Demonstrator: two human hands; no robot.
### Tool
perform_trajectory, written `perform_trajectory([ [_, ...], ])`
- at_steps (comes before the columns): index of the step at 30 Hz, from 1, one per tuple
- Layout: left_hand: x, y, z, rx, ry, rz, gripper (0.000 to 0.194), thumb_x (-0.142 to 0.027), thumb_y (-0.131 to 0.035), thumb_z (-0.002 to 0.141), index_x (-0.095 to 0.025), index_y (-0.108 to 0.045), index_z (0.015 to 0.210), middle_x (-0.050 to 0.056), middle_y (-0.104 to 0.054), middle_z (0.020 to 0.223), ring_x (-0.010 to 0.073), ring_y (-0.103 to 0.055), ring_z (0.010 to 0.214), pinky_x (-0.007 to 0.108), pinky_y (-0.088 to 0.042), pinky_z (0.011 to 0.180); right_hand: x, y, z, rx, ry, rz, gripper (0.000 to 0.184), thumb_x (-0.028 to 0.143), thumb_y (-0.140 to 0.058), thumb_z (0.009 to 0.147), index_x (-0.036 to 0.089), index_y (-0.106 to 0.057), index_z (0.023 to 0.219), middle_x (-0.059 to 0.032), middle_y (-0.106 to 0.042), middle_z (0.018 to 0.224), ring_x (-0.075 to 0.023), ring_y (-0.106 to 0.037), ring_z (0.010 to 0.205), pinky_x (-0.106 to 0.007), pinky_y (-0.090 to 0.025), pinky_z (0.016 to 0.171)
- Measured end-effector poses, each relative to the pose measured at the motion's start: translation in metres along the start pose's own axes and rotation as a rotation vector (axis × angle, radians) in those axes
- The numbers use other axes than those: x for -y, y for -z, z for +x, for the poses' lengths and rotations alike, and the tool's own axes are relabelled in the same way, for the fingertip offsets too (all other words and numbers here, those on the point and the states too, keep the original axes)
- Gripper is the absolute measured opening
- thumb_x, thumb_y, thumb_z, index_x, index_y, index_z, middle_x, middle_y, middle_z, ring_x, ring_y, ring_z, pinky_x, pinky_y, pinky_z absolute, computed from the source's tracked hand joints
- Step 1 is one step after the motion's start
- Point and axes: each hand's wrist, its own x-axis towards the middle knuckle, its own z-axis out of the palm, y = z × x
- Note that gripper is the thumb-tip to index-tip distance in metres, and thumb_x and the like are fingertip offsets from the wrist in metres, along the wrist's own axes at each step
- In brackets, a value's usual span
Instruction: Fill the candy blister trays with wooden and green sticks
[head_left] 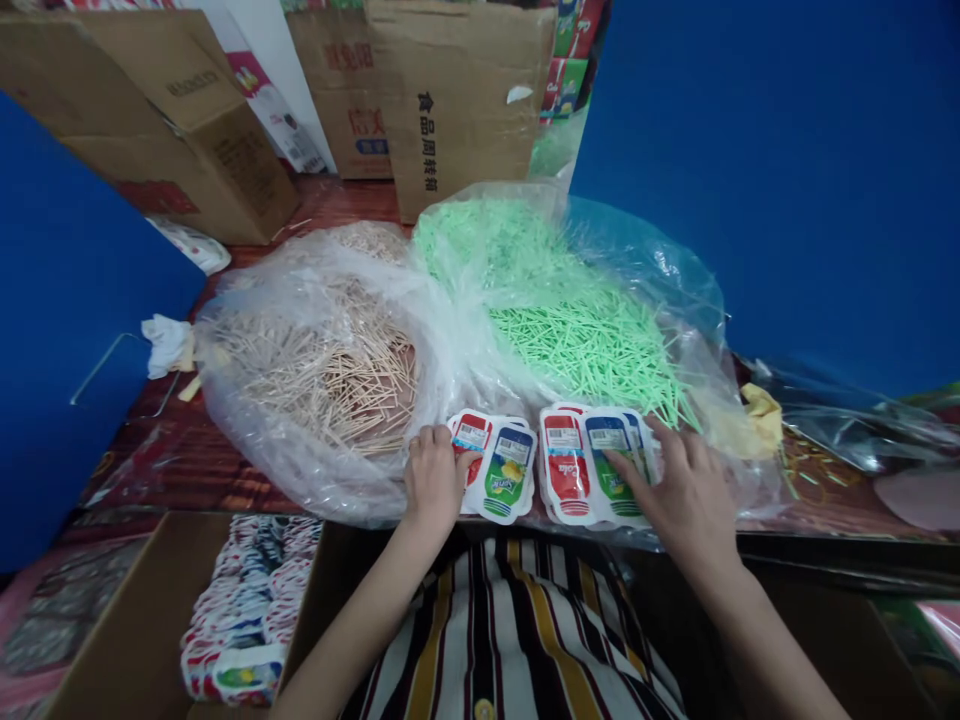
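Two small stacks of flat can-shaped packets lie side by side at the table's front edge, red cola ones and green-and-blue Sprite ones. My left hand (435,478) is closed at the edge of the left stack (507,472), its thumb over a red packet. At the right stack (568,462), my right hand (686,490) rests its thumb on a Sprite packet. The fingers of that hand stretch past the packets toward light green sticks (600,345) in a clear plastic bag. Tan sticks (367,375) lie in another clear bag beyond my left hand.
An open carton (135,620) at lower left holds many similar packets (251,590). Cardboard boxes (469,110) stand at the back. Blue panels (787,190) flank both sides. A crumpled white wad (166,345) and a bent wire (105,365) are at left.
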Motion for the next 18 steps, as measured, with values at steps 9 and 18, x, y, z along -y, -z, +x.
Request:
perform_trajectory([
  [9,0.018,-0.015,0.014,0.046,0.161,-0.273,0.022,-0.027,-0.07,0.071,-0.018,-0.056,0.085,0.003,-0.064,0.077,0.0198,-0.06,0.073,0.027,-0.039,0.065,0.049,0.0,0.013,-0.158,0.462,0.159,0.025,0.016,-0.062,0.082,0.023,-0.059,0.106,-0.0099,-0.062,0.102,-0.0232,-0.058,0.092,-0.038,-0.046,0.082],
  [18,0.021,0.01,0.004,-0.105,0.208,-0.988,0.02,-0.03,-0.069,0.069,-0.018,-0.054,0.062,-0.005,-0.054,0.058,0.0109,-0.048,0.054,0.021,-0.038,0.055,0.106,-0.017,0.062,0.263,0.567,0.402,0.03,0.03,-0.053,0.089,0.02,-0.055,0.117,-0.0113,-0.061,0.107,-0.0254,-0.055,0.1,-0.041,-0.046,0.086],
])
